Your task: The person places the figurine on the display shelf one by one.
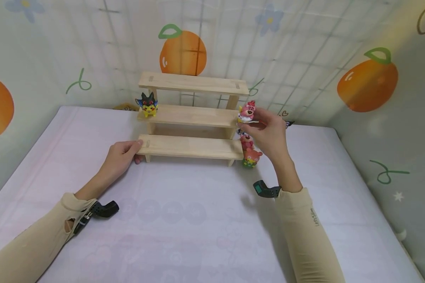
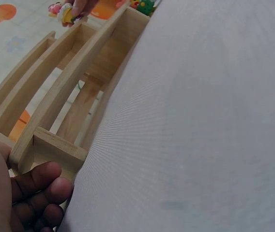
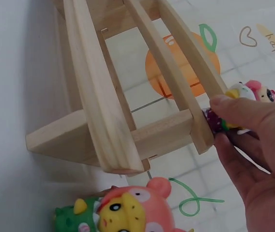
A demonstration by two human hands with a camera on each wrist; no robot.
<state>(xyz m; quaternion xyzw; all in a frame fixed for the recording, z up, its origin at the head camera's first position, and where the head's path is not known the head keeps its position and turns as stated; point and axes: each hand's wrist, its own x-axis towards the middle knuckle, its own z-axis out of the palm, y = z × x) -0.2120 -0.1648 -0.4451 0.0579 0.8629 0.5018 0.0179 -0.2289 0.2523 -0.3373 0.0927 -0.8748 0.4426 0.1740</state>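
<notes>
A three-tier wooden display stand [image 1: 191, 146] sits at the back of the table. My left hand [image 1: 122, 157] grips the left end of its lowest tier, thumb at the upper edge, fingers curled below it in the left wrist view. At the right end of the middle tier, my right hand [image 1: 272, 131] pinches a pink figurine with a red top [image 1: 247, 111]. Whether its base touches the board is unclear. Beside the stand's lower right end are a pink figurine [image 1: 246, 141] and a coral-headed figurine with a green body [image 1: 251, 158].
A yellow figurine with a black eared hood [image 1: 149, 105] stands on the left end of the middle tier. Behind my right hand pokes out a dark patterned tip [image 1: 289, 124], mostly hidden. A curtain printed with oranges [image 1: 182, 53] hangs behind the white-covered table [image 1: 184, 220].
</notes>
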